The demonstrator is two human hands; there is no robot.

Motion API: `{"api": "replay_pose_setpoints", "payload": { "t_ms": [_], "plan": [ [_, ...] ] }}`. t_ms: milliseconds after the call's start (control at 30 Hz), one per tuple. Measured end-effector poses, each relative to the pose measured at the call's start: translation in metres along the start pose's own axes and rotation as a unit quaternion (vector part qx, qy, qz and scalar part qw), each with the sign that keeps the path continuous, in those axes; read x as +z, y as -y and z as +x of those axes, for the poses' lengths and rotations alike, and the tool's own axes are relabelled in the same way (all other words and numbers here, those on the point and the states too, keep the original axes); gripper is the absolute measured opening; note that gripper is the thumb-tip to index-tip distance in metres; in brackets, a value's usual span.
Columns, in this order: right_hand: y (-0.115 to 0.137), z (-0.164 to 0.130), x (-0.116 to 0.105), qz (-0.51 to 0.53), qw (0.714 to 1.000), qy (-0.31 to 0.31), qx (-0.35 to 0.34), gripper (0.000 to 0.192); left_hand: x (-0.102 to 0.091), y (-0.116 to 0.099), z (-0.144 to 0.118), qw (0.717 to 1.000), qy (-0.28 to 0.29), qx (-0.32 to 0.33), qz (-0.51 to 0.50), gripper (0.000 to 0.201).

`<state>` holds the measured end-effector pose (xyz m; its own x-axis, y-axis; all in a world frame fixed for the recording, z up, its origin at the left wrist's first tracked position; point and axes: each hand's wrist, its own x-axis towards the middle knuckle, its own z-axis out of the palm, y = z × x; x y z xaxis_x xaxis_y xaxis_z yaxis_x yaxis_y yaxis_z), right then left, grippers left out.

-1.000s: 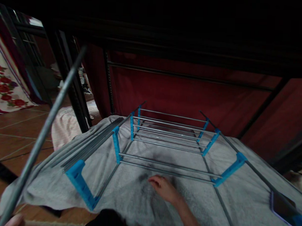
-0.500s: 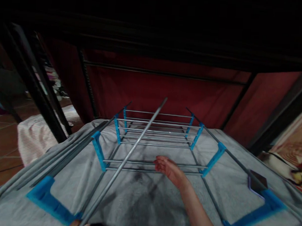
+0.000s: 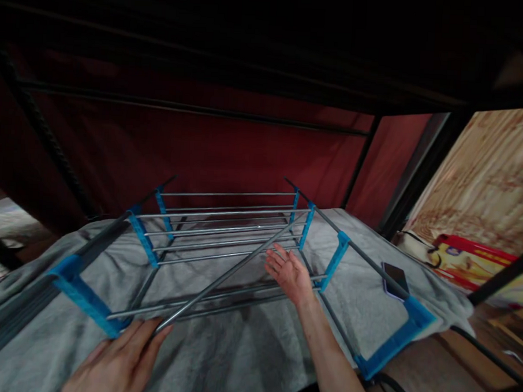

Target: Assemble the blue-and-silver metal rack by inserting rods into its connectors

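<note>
My left hand (image 3: pixel 118 360) grips one end of a loose metal tube (image 3: pixel 225 277), which slants up and to the right across a rack frame. The tube's far end overlaps the rack's far rungs, so whether it touches them I cannot tell. My right hand (image 3: pixel 289 273) is open, its fingers spread and palm partly up, just below and right of the tube. The rack lies on a grey blanket (image 3: pixel 237 357). It has long dark side tubes, several thin metal crossbars (image 3: pixel 217 227) and blue plastic connectors; the near left connector (image 3: pixel 86 298) sits close to my left hand.
A phone (image 3: pixel 394 280) rests on the blanket beyond the rack's right side tube. At the right are a red and yellow package (image 3: pixel 467 260) and a black bed-frame post (image 3: pixel 425 168). A red curtain (image 3: pixel 229 148) hangs behind, beneath a dark overhead structure.
The view has turned right. My left hand has come further into view with the tube, whose far end has swung lower and rightward. My right hand's fingers have spread.
</note>
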<state>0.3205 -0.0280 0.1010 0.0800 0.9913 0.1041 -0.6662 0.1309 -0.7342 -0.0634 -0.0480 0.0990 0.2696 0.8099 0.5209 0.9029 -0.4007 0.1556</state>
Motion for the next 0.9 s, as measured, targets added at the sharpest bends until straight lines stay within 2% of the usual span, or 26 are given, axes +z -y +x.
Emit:
{"api": "replay_pose_setpoints", "payload": {
  "t_ms": [133,267,367,433,567,667,767,900],
  "plan": [
    [0.001,0.006,-0.007,0.060,0.998,-0.013,-0.022,0.028,-0.007,-0.010,0.033,0.998,-0.009,0.058,0.014,0.042],
    [0.005,0.009,-0.011,0.100,0.994,-0.019,-0.033,0.031,-0.007,0.002,0.061,0.994,-0.021,0.100,0.025,0.042],
    [0.007,0.013,-0.012,0.114,0.992,-0.034,-0.047,0.030,0.000,0.012,0.078,0.995,-0.002,0.087,0.055,0.037],
    [0.005,0.016,-0.014,0.105,0.992,-0.059,-0.047,0.025,0.006,0.010,0.087,0.994,0.030,0.071,0.075,0.032],
    [0.000,0.025,-0.021,0.041,0.987,-0.148,-0.051,0.016,0.011,-0.022,0.098,0.989,0.088,0.049,0.104,0.027],
    [0.000,0.030,-0.031,0.013,0.969,-0.233,-0.077,0.013,0.016,-0.057,0.105,0.990,0.081,0.022,0.114,0.027],
    [0.003,0.032,-0.041,0.024,0.948,-0.305,-0.084,0.014,0.025,-0.081,0.110,0.991,0.091,0.072,0.060,0.025],
    [0.005,0.030,-0.045,0.013,0.944,-0.316,-0.089,0.014,0.038,-0.084,0.109,0.988,0.094,0.121,-0.006,0.019]
  ]
}}
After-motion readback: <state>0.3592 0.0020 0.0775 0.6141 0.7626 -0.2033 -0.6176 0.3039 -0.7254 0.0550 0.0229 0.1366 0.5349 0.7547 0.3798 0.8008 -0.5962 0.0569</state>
